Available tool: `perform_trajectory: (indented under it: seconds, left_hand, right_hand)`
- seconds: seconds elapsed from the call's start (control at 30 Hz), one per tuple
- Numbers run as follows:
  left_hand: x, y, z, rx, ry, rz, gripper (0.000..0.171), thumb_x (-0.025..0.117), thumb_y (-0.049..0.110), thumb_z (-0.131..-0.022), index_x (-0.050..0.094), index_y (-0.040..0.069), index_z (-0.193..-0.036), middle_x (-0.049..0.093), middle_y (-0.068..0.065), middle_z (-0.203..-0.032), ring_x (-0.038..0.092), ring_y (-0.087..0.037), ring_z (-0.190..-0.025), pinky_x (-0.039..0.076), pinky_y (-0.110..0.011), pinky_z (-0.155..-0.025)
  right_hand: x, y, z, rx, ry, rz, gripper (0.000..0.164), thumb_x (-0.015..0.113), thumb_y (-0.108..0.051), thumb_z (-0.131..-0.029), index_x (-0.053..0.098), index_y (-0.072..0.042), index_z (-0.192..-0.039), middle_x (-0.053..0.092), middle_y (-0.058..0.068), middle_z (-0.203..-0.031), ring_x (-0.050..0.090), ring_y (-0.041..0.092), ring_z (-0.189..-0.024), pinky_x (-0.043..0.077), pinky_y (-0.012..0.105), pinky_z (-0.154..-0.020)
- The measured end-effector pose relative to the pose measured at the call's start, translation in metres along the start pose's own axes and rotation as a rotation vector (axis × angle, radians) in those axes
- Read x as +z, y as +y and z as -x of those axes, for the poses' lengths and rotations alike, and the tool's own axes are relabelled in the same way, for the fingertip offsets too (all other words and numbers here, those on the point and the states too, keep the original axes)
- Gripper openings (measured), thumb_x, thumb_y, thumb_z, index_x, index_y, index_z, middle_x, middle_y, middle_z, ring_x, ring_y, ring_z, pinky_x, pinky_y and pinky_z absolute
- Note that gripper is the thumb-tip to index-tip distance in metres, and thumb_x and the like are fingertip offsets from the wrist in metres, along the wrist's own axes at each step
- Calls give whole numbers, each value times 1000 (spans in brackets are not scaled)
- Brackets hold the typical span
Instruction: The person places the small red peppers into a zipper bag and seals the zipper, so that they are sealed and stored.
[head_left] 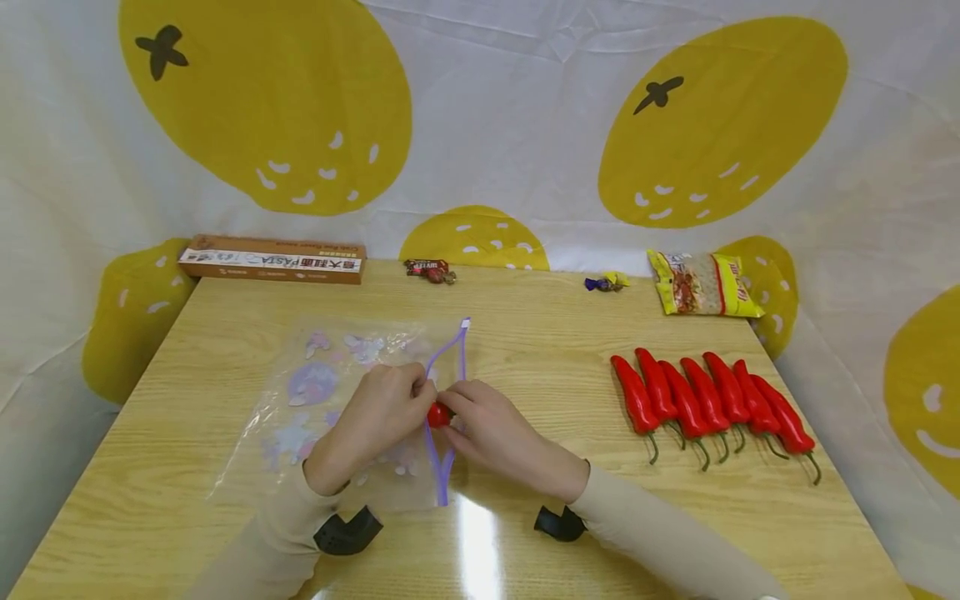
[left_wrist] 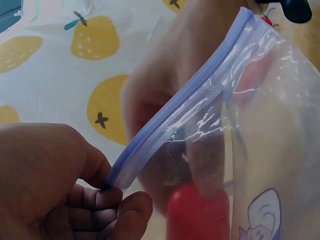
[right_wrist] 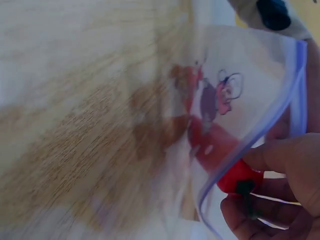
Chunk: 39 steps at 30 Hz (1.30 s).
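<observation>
Grip: your right hand [head_left: 487, 429] pinches one pepper [right_wrist: 232, 177]; your left hand [head_left: 381, 408] holds the bag [head_left: 255, 433] edge.
Pepper: partway in, stem end out.
Not bagged: seven peppers [head_left: 705, 392] on the table [head_left: 540, 358].

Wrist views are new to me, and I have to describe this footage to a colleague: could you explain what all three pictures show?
There is no machine here, only a person's two bare hands. The head picture comes from a camera on the person's head, looking down over the table. The other two come from cameras on the wrists, each close to its own hand's work.

The left hand pinches the purple rim of a clear bag. The right hand holds a red pepper, partly inside the bag's mouth with its stem end out.

On the right lie seven more peppers in a row. Along the back are a box, what look like wrapped sweets and a yellow packet.
</observation>
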<state>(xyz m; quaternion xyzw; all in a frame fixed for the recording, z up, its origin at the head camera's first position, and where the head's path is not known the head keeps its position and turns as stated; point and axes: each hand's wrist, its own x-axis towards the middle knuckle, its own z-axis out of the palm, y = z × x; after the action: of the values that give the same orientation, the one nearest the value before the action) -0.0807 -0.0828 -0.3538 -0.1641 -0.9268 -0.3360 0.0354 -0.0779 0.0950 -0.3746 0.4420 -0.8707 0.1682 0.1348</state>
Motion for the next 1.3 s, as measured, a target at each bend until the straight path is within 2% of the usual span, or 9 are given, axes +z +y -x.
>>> perform_trajectory:
  seconds: [0.13,0.3,0.5,0.63,0.83,0.93,1.07,1.17,1.3]
  left_hand:
    - [0,0,1,-8,-7,16,30,51,12,-84,40,13,-56,32,6,-47,25,-5,-39,22,-18,-38]
    - [0,1,1,1,-1,27,28,52,12,-84,42,13,-57,33,5,-48,28,-6,-40,25,-19,-38]
    - [-2,1,0,10,49,8,28,52,11,-82,43,14,-56,35,5,-48,34,-8,-43,31,-23,-41]
    - [-3,1,0,16,65,-3,28,53,11,-82,44,14,-55,38,5,-48,36,-9,-44,33,-23,-42]
    - [-4,-1,0,0,54,3,28,52,12,-84,46,14,-57,41,4,-49,38,-10,-44,34,-24,-42]
    - [-4,-2,0,-14,48,8,27,52,13,-85,46,13,-58,41,3,-50,38,-10,-44,34,-24,-43]
    - [-6,-1,0,-34,31,16,27,50,14,-86,47,13,-59,41,3,-49,36,-8,-41,32,-23,-40]
    - [-8,0,0,-49,23,21,27,49,15,-86,48,14,-60,42,4,-49,36,-8,-40,32,-23,-39]
    - [-8,0,0,-66,21,35,26,49,16,-86,49,14,-60,42,5,-48,36,-7,-39,32,-23,-38]
  right_hand:
    - [15,2,-12,3,-36,4,13,69,-14,-77,64,-9,-89,60,-3,-82,54,11,-77,44,23,-71]
    - [30,3,-22,7,-96,17,11,64,-11,-81,67,-11,-92,61,-2,-80,55,12,-74,45,23,-68]
    - [39,1,-29,73,-213,68,20,61,-6,-79,61,-6,-99,59,3,-90,55,14,-82,48,21,-67]
    - [43,2,-32,68,-233,102,26,61,-4,-77,58,-3,-103,58,5,-96,55,15,-88,48,21,-73]
    - [43,2,-34,107,-260,73,26,58,-5,-80,59,-5,-106,59,5,-98,55,15,-88,49,20,-69]
    - [37,4,-33,96,-233,66,24,59,-8,-82,61,-8,-107,59,3,-97,56,14,-86,49,20,-68]
    - [22,13,-22,48,-110,58,27,64,-18,-84,63,-9,-109,61,2,-98,57,14,-89,49,23,-75]
    - [7,22,-5,44,-21,68,34,68,-23,-82,62,-7,-112,62,3,-103,57,15,-94,49,25,-78]
    - [-18,40,24,103,48,109,32,69,-20,-81,64,-6,-110,62,5,-102,58,18,-91,50,29,-75]
